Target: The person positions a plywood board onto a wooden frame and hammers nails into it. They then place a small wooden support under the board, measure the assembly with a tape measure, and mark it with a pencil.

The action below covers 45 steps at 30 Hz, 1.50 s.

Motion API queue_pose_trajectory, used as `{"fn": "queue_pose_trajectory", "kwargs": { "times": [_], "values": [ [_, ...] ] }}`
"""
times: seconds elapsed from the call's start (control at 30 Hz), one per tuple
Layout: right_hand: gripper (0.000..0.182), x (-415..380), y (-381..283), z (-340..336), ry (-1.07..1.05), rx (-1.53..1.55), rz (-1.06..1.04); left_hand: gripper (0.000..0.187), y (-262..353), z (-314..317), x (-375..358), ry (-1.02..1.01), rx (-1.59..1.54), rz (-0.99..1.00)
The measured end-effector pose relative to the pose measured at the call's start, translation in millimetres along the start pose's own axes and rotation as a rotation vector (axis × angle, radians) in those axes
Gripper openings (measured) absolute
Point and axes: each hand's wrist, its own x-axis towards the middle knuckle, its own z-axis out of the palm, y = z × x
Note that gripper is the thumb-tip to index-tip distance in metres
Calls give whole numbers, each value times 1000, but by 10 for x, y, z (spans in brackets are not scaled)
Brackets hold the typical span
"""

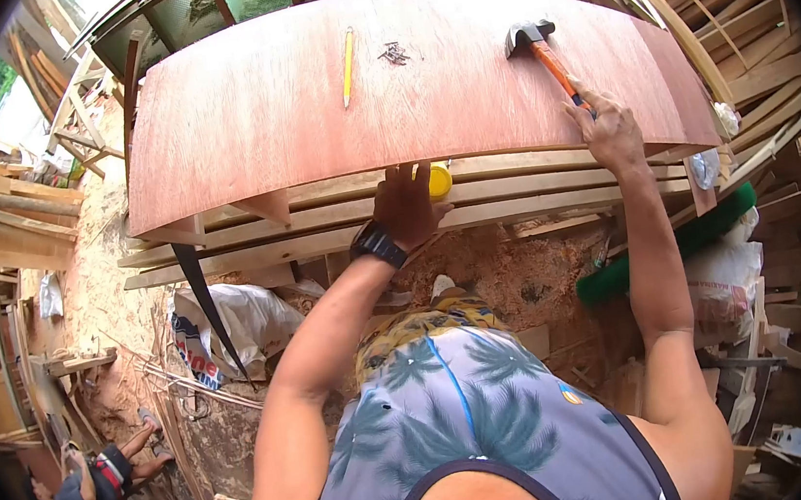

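A reddish plywood panel [289,115] lies across the frame in front of me. My right hand [610,125] grips the orange-and-black handle of a claw hammer [552,63], whose head rests on the panel's right part. At the panel's front edge is my left hand [405,203], in shadow, with its fingertips up against the edge and the thumb spread away. A round yellow object [440,180] shows between that thumb and the fingers, partly hidden. On the panel lie a yellow pencil [348,68] and a small pile of nails [394,53].
Long wooden boards [511,188] run below the panel's front edge. A handsaw-like dark blade [206,300] hangs at left beside a white sack [246,315]. A green roll [664,247] lies at right. Another person [94,487] sits at lower left. Stacked lumber [758,27] stands at right.
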Motion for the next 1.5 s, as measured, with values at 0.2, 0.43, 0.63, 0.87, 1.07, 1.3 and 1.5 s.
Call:
{"fn": "queue_pose_trajectory", "kwargs": {
  "times": [0.2,0.43,0.63,0.87,1.07,1.3,1.5],
  "values": [
    [45,-33,-91,-45,54,-147,-9,68,-50,542,83,81,15,-89],
    [64,-626,-811,142,-803,215,-536,64,431,-176,-156,-164,-864,-425],
    [49,-780,-971,643,-902,442,-610,47,547,-88,-610,208,-2150,-883],
    [39,-191,-1704,239,-362,740,-583,35,491,-204,-912,127,-2099,-1006],
    [48,741,-2721,443,-371,211,-304,35,419,-353,-864,212,-2212,-903],
    [27,559,-2962,462,-394,120,-317,34,108,-809,-1037,-67,-2298,-920],
    [23,-617,-2446,389,-350,538,-648,43,-115,-937,-1197,31,-2212,-640]
  ]
}}
